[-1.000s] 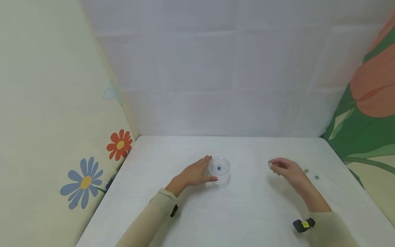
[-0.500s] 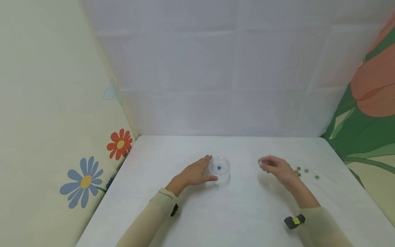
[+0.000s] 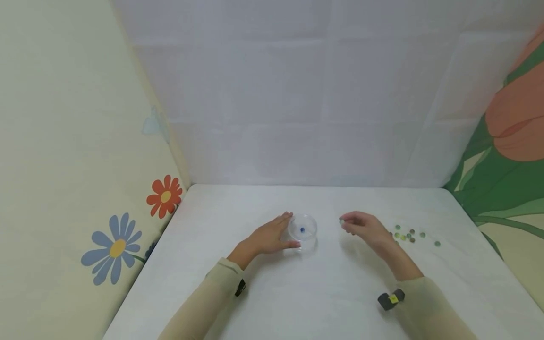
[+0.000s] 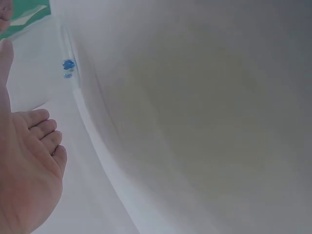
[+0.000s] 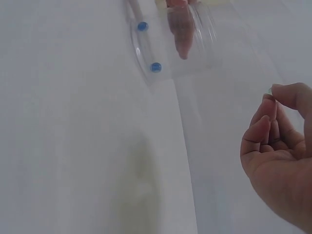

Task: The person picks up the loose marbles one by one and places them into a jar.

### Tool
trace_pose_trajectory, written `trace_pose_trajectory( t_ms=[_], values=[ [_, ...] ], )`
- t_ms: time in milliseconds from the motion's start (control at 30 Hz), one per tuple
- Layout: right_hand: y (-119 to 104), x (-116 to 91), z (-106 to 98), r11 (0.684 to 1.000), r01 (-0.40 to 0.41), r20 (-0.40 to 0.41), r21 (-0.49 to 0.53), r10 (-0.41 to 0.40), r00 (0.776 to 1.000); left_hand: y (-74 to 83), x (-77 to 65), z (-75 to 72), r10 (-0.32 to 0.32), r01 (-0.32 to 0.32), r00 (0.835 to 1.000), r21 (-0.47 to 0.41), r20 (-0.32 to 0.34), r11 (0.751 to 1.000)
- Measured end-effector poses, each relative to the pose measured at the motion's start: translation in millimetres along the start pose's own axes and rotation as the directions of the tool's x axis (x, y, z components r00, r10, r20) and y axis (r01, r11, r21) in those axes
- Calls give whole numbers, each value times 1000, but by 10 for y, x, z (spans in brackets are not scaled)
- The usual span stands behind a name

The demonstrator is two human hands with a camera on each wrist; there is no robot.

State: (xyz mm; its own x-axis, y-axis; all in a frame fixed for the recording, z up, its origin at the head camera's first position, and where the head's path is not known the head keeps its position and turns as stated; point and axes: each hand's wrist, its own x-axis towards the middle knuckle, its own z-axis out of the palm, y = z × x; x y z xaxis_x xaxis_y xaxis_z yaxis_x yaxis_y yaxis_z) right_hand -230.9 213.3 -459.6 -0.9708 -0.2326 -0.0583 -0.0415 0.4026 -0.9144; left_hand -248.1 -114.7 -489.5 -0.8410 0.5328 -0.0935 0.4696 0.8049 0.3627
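A clear round plastic cup (image 3: pixel 309 236) stands on the white table. My left hand (image 3: pixel 268 237) holds it from the left side, thumb at the near side and fingers at the far side. Inside lies a blue marble (image 3: pixel 302 230); the right wrist view shows two blue spots through the wall, and whether one is a reflection I cannot tell. To the cup's right, raised over the table, my right hand (image 3: pixel 365 229) pinches a small pale greenish marble (image 3: pixel 342 221) between thumb and fingertip. Most of that marble is hidden by the fingers in the right wrist view.
Several green, yellowish and brownish marbles (image 3: pixel 403 237) lie scattered on the table right of my right hand. A white cloth wall (image 3: pixel 263 118) rises behind the table (image 3: pixel 323 293). Flower-patterned panels flank it left and right.
My right hand has moved left toward the cup with the pale marble in its fingertips, uncovering more marbles behind it. The left hand and cup have stayed in place.
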Motion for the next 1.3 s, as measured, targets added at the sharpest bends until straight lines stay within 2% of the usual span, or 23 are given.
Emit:
trace_pose_trajectory(
  t_ms=[167, 833, 1300],
  values=[
    [-50, 60, 114, 999, 37, 25, 21, -38, 999, 2, -8, -14, 2, -2, 1000, -3, -7, 1000],
    [-223, 189, 460, 998, 53, 89, 34, -56, 994, 11, 31, 7, -11, 12, 1000, -11, 9, 1000],
    [-303, 277, 560, 996, 89, 118, 15, -90, 989, 23, 23, -19, 4, -4, 1000, -14, 13, 1000]
  ],
)
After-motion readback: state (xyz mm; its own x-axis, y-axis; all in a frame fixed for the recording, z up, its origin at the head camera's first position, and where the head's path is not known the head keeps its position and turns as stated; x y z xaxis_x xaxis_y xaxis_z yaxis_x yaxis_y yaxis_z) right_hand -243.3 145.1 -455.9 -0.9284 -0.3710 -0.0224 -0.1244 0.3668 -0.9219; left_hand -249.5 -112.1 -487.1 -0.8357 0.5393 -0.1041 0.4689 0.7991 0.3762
